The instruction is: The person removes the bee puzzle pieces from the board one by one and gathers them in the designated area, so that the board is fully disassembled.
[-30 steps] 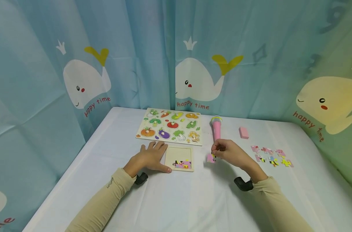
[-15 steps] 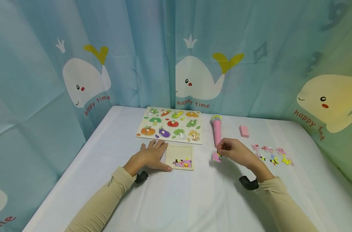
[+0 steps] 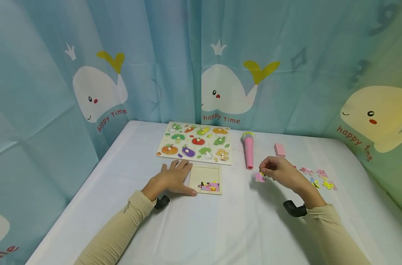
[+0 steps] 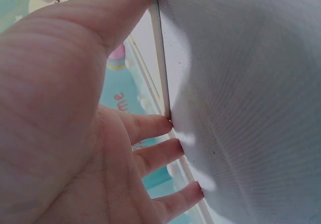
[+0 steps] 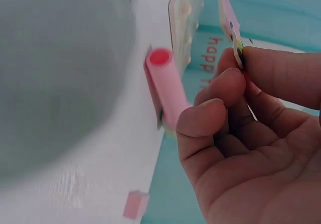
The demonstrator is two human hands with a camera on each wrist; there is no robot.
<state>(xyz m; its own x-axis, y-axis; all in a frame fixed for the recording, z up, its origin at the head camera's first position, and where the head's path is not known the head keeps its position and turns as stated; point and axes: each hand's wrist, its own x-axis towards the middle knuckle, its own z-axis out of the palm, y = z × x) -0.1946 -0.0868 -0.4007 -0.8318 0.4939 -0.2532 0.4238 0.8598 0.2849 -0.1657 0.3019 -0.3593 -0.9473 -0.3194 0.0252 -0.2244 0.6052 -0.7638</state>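
Between thumb and fingertips, my right hand pinches a pink jigsaw puzzle piece above the table. The right wrist view shows that puzzle piece edge-on, raised off the cloth. My left hand rests with spread fingers beside the square wooden puzzle tray. Its thumb and fingers touch the tray's left side, and in the left wrist view the tray edge runs between thumb and fingers. Joined pink and yellow pieces lie along the tray's lower right.
Several loose puzzle pieces lie at the right, partly hidden by my right hand. A pink toy microphone and a pink block lie behind that hand. A vegetable peg board lies behind the tray; a whale-print curtain surrounds the table.
My right hand has moved to the right with the pink puzzle piece, away from the tray and past the microphone's end. The left hand stays at the tray.
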